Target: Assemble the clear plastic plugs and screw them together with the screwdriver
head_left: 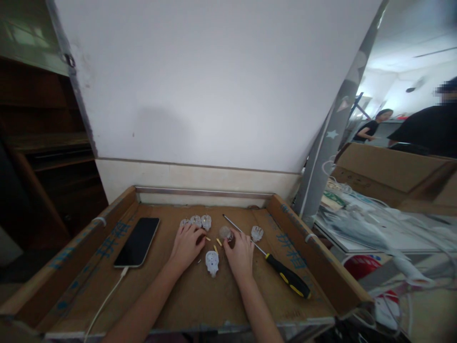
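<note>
My right hand (240, 250) is closed around the edge of a round translucent plug piece (224, 233), thumb and fingers on its near side. My left hand (187, 244) rests by the clear plug shells, with thumb and forefinger closed at a small brass pin (208, 238). Between the hands lie a brass pin (219, 243) and another brass pin (215, 248). A white plug base (212, 263) sits nearer to me, with a tiny metal bit left of it. Clear plug shells (206, 222) stand in a row beyond my left fingers, partly covered.
A screwdriver (287, 276) lies to the right, its shaft passing by my right hand. Another clear plug shell (257, 233) is beyond it. At left lies a phone (137, 243) with a white cable (107, 300). Raised cardboard-lined sides (314, 257) border the work surface. Two people are at far right.
</note>
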Available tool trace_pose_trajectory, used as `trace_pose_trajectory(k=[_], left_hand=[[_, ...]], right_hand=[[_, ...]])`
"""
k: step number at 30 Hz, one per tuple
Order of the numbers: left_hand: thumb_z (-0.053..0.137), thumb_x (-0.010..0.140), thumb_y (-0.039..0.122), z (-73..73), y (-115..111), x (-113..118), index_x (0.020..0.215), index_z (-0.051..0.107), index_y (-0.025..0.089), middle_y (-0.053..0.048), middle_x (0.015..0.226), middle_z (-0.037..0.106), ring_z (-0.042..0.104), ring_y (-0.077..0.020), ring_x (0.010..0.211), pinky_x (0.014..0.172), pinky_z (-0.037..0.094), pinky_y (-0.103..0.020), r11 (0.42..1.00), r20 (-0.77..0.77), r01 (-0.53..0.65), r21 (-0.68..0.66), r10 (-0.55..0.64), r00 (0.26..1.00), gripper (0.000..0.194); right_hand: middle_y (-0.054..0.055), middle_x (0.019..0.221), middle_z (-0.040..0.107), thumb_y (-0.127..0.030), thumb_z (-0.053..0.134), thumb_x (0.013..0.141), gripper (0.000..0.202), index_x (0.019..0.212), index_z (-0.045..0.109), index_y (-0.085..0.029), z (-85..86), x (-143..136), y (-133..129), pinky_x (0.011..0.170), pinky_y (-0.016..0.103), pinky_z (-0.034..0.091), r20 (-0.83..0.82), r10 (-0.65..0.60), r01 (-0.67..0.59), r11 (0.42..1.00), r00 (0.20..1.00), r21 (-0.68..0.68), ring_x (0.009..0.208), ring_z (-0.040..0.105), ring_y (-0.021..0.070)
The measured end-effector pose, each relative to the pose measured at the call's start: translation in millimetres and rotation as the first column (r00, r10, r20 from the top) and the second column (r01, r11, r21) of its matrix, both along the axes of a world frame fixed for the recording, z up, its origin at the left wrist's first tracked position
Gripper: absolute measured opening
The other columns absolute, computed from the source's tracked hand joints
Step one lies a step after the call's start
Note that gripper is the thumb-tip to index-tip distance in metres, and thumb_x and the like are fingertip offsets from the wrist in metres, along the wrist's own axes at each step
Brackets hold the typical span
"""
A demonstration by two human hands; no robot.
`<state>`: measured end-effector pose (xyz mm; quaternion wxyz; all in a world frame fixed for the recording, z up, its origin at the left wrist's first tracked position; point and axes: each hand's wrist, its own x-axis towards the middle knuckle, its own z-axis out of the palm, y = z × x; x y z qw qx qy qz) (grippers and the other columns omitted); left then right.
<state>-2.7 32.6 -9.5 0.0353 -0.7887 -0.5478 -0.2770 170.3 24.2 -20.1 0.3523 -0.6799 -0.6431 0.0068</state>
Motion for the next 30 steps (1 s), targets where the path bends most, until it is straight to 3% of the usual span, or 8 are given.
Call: trace_pose_trajectory(k=[6,11,15,19,24,30], left_hand=[[0.051,0.084,0.023,1.4,-2.5,-5.4,0.094,0.065,0.026,-0.003,0.094,0.067,0.057,-0.0232,0.093,0.082,0.037,-0.038,1.0,0.058,-0.021,-0.024,0.022,0.998,0.017],[0.052,0.084,0.023,4.9,-6.2,-4.9,0.089,0.063,0.024,-0.001,0.091,0.068,0.059,-0.022,0.092,0.086,0.036,-0.039,0.996,0.053,0.039,-0.074,-0.035,0.998,0.013],[0.052,0.084,0.023,1.9,-2.8,-3.0,0.094,0.064,0.025,-0.002,0.095,0.068,0.057,-0.023,0.094,0.084,0.037,-0.039,0.998,0.029,0.036,-0.053,-0.034,0.999,0.016],[0.053,0.084,0.023,0.0,0.3,-1.8,0.087,0.066,0.025,-0.003,0.093,0.068,0.057,-0.0232,0.094,0.084,0.037,-0.039,0.998,0.023,0.041,-0.042,-0.04,0.999,0.013],[0.051,0.086,0.024,2.7,-0.7,-2.9,0.092,0.064,0.024,-0.002,0.091,0.069,0.059,-0.0202,0.09,0.085,0.039,-0.038,0.999,0.147,0.05,-0.016,-0.047,0.988,0.014],[0.051,0.085,0.021,3.6,-2.5,0.1,0.094,0.063,0.022,-0.003,0.094,0.069,0.058,-0.0195,0.092,0.084,0.042,-0.035,0.99,0.235,0.102,0.099,-0.123,0.964,0.015]], right_hand=[[0.013,0.096,0.065,-0.023,0.051,0.078,0.032,0.105,0.065,-0.014,-0.3,1.5,1.1,0.082,0.042,0.036,-0.069,0.007,-0.005,1.0,0.998,0.025,0.096,0.054,0.0318],[0.012,0.097,0.065,-0.022,0.052,0.076,0.033,0.106,0.063,-0.014,-1.1,1.3,4.1,0.084,0.042,0.039,-0.18,0.081,-0.07,0.995,0.98,0.067,0.095,0.056,0.0285],[0.01,0.099,0.065,-0.023,0.053,0.075,0.033,0.105,0.062,-0.014,-3.2,0.2,4.7,0.085,0.037,0.043,-0.264,0.18,-0.155,0.981,0.947,0.114,0.095,0.057,0.0244],[0.008,0.095,0.066,-0.028,0.054,0.077,0.034,0.108,0.061,-0.015,-4.2,-0.9,4.7,0.08,0.034,0.047,-0.362,0.242,-0.2,0.968,0.9,0.15,0.084,0.06,0.0205],[0.005,0.081,0.066,-0.029,0.055,0.076,0.035,0.107,0.06,-0.014,-3.0,-2.3,6.3,0.068,0.03,0.05,-0.459,0.3,-0.246,0.954,0.837,0.174,0.069,0.06,0.0167],[0.007,0.089,0.068,-0.024,0.057,0.073,0.034,0.105,0.062,-0.015,-2.0,-4.6,5.3,0.072,0.031,0.051,-0.492,0.361,-0.298,0.932,0.792,0.206,0.073,0.061,0.0172]])
